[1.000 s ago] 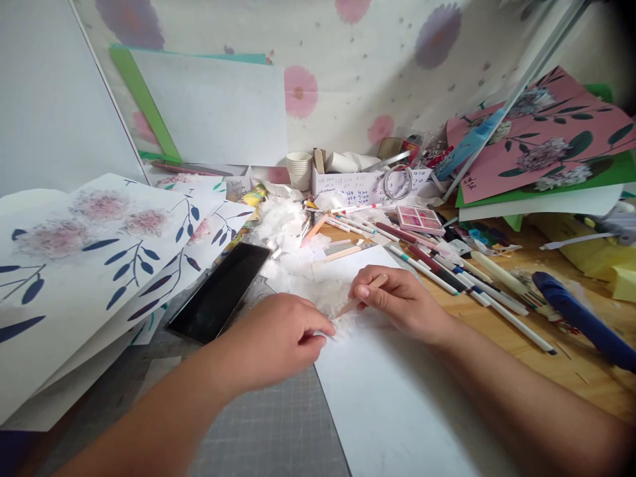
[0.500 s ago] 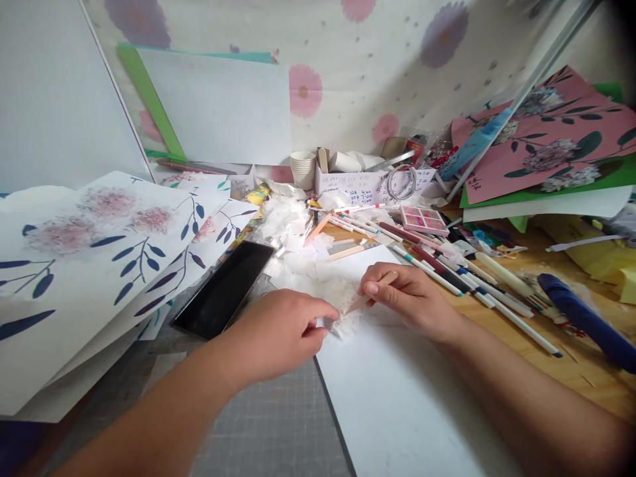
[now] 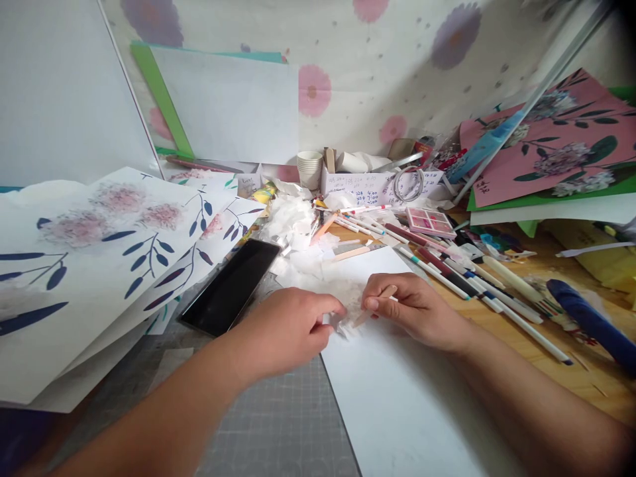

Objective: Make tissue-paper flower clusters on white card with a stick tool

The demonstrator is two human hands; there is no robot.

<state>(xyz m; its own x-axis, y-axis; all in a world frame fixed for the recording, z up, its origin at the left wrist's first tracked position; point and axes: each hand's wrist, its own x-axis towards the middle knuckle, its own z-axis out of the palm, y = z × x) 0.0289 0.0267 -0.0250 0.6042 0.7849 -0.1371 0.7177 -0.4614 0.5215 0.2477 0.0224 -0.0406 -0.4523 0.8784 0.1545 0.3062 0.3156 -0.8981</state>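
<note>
My left hand (image 3: pixel 288 331) is closed, its fingertips pinching a small white scrap of tissue paper (image 3: pixel 348 298) that lies on a white sheet (image 3: pixel 397 391). My right hand (image 3: pixel 415 310) is closed around a thin wooden stick (image 3: pixel 373 305), whose tip points left into the same tissue scrap. The two hands almost meet over the scrap. Both forearms reach in from the bottom edge.
A black phone (image 3: pixel 231 286) lies left of the hands on a grey cutting mat (image 3: pixel 278 430). Flower paintings (image 3: pixel 99 245) are stacked at left, pink ones (image 3: pixel 556 152) at right. Several pens (image 3: pixel 447 268), a paint palette (image 3: pixel 430 222), paper cups (image 3: pixel 310 169) and torn tissue (image 3: pixel 293 222) clutter the wooden desk behind.
My right hand with the stick has drawn closer to my left hand over the tissue scrap. The view has drifted slightly, shifting everything a little to the right.
</note>
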